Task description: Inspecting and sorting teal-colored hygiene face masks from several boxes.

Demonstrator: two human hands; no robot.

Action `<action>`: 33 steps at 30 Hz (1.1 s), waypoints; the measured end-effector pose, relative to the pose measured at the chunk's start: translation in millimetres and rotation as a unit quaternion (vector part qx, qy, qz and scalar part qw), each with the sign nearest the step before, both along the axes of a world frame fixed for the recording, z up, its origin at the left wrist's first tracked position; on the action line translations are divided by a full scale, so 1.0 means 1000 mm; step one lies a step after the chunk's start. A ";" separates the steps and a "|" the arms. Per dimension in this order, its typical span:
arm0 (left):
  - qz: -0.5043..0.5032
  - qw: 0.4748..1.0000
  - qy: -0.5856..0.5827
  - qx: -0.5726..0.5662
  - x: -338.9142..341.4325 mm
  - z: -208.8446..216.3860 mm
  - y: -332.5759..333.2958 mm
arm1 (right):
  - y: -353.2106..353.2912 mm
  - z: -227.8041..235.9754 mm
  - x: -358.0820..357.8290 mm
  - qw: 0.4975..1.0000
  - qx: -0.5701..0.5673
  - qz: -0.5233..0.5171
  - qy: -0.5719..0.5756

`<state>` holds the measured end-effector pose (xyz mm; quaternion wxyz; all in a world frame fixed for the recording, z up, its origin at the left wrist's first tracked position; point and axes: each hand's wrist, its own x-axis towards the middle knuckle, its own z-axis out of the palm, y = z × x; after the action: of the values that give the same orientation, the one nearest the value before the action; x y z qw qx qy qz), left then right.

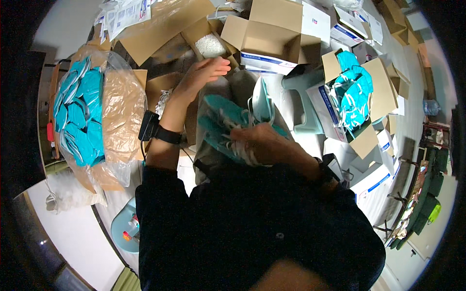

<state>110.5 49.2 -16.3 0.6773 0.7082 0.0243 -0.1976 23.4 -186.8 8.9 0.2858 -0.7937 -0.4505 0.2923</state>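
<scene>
Teal pieces (225, 111): lying across the person's lap, under the right hand; bright teal cloth, longish, several overlapping, white straps bunching on top; blurring, so count can't be told.
Upright piece (262, 99): standing just beyond the right hand, pale side showing, edge curving.
Right hand (262, 143): gripping the teal pieces around the white straps, fingers curling in; the hand is hiding part of the cloth.
Left hand (206, 75): stretching flat, fingers extended together, hovering beyond the pieces, near the small box.
Small box (228, 42): holding a heap of white bits.
Left carton (124, 104): clear plastic lining it and draping over its flap; folded teal pieces filling it.
Right carton (383, 85): flaps spreading; teal pieces with white straps piling inside.
Far carton (272, 41): sitting ahead with its flaps up.
Pale stool (310, 109): standing between lap and right carton.
Blue stool (121, 223): standing at lower left, small items resting on it.
Papers (127, 18): lying at upper left.
</scene>
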 end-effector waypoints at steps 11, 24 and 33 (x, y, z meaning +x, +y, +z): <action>-0.016 0.963 -0.111 0.244 -0.044 -0.043 -0.062 | 0.029 0.004 -0.034 0.993 -0.065 0.040 -0.090; 0.276 0.958 -0.059 -0.041 -0.039 -0.060 -0.047 | -0.020 0.083 -0.021 0.988 0.118 0.043 -0.090; 0.233 0.958 -0.124 -0.110 -0.057 -0.013 -0.078 | 0.009 0.003 0.049 0.902 0.233 -0.364 -0.005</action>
<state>53.4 -28.3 -28.9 0.7759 0.6231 0.0826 0.0533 72.4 -178.3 11.8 0.5467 -0.8148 -0.1864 0.0505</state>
